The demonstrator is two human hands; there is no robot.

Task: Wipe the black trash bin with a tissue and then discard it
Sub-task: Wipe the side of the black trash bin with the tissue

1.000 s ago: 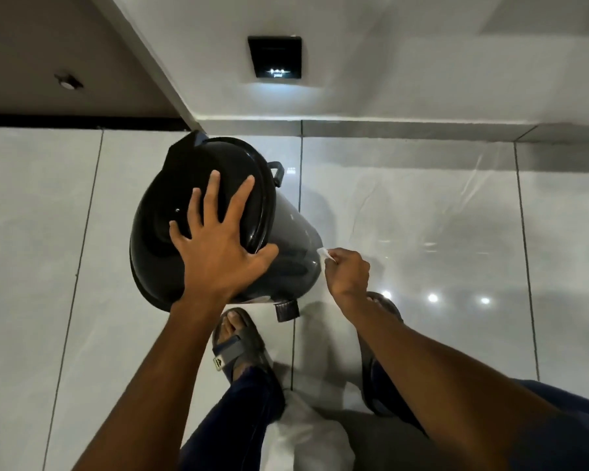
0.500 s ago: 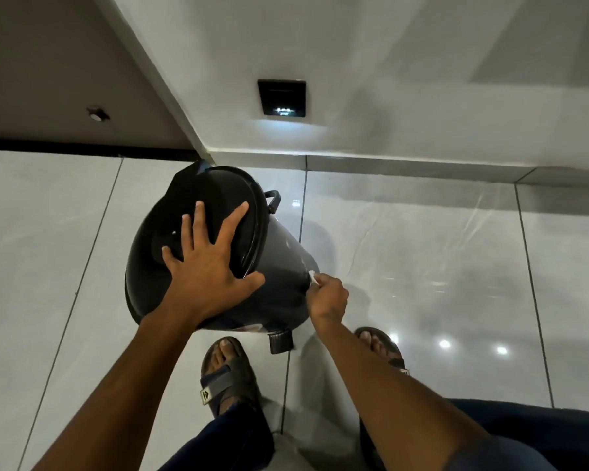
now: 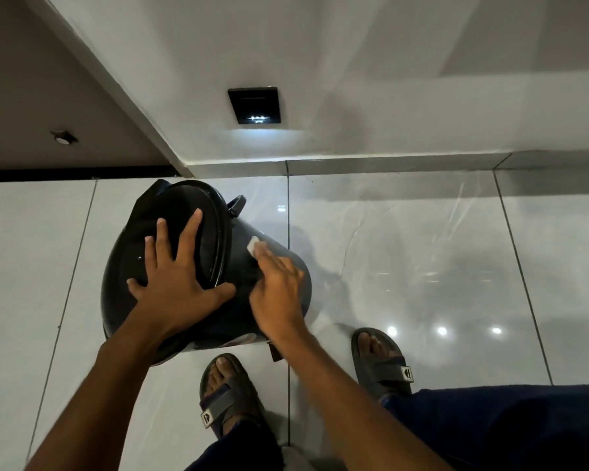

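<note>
The black trash bin (image 3: 140, 266) stands on the pale tiled floor near the wall corner, its round lid closed. My left hand (image 3: 181, 283) lies flat on the lid with fingers spread, holding nothing. My right hand (image 3: 276, 290) presses against the bin's right side wall. A small white tissue (image 3: 252, 245) shows under its fingertips, against the bin's upper side. A small handle (image 3: 237, 203) sticks out at the bin's rim, and a foot pedal (image 3: 275, 351) shows at its base.
The white wall (image 3: 388, 79) with a small black lit wall plate (image 3: 255, 105) rises just behind the bin. My sandalled feet (image 3: 227, 392) stand on the glossy tiled floor (image 3: 422, 266) close to the bin's base. A darker room opens at the left.
My right hand has slid from beside the bin's lower right edge up onto its side wall, carrying the tissue upward. The left hand stays on the lid. The view has tilted.
</note>
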